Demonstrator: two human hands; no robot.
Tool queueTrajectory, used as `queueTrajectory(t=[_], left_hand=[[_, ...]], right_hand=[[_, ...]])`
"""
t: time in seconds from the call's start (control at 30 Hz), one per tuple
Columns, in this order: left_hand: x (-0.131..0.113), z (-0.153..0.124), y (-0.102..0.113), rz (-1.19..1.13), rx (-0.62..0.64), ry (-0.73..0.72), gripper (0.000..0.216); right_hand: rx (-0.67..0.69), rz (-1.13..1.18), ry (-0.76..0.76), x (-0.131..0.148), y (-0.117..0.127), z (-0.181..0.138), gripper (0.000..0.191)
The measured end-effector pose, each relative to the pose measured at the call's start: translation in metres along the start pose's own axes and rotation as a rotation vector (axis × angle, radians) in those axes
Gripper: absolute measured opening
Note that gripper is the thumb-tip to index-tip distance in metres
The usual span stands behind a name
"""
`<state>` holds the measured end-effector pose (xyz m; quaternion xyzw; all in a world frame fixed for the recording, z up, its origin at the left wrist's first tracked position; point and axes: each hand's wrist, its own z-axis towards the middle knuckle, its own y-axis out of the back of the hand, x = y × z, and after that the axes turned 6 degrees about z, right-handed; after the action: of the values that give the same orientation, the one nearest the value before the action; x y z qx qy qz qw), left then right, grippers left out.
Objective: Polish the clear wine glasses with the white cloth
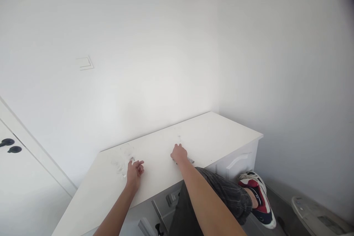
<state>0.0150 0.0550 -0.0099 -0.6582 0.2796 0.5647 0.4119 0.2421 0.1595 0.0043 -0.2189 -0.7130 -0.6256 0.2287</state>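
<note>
My left hand (134, 174) is over the white cabinet top (221, 132), its fingers apart and partly bent. Just beyond its fingertips lies a small shiny dark-and-clear piece (132, 159); I cannot tell whether they touch. Crumpled, see-through plastic-like pieces (118, 166) are spread to the left of this hand. Farther right, my right hand (179, 153) is closed, knuckles up, low over the top. A small grey object (190, 160) shows from under its wrist side, mostly hidden by the hand and forearm.
A white wall (160, 62) with a flat switch plate (85, 62) rises behind the cabinet. At left is a door with black handles (13, 149). My bent leg (221, 191) and sneaker (258, 199) are against the cabinet front. A pale appliance-like object (318, 215) stands lower right.
</note>
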Motion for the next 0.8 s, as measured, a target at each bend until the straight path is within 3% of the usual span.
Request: queueTrajectory(t=[0.2, 0.37, 0.57, 0.73, 0.8], left_hand=[[-0.004, -0.005, 0.000, -0.102, 0.144, -0.038, 0.047], [-0.005, -0.010, -0.006, -0.173, 0.203, -0.014, 0.044], [0.001, -0.011, -0.028, -0.144, 0.276, -0.024, 0.052], [0.006, -0.015, -0.036, 0.071, 0.238, -0.109, 0.053], [0.008, -0.017, -0.037, 0.148, 0.238, -0.153, 0.056]], right_hand=[[-0.007, 0.071, 0.024, 0.001, 0.005, -0.004, 0.049], [-0.022, 0.239, 0.071, 0.012, 0.014, -0.006, 0.020], [0.086, 0.518, 0.070, 0.022, 0.018, -0.014, 0.041], [0.277, 0.817, 0.086, 0.021, 0.017, -0.019, 0.023], [0.270, 0.811, 0.100, 0.020, 0.015, -0.019, 0.033]])
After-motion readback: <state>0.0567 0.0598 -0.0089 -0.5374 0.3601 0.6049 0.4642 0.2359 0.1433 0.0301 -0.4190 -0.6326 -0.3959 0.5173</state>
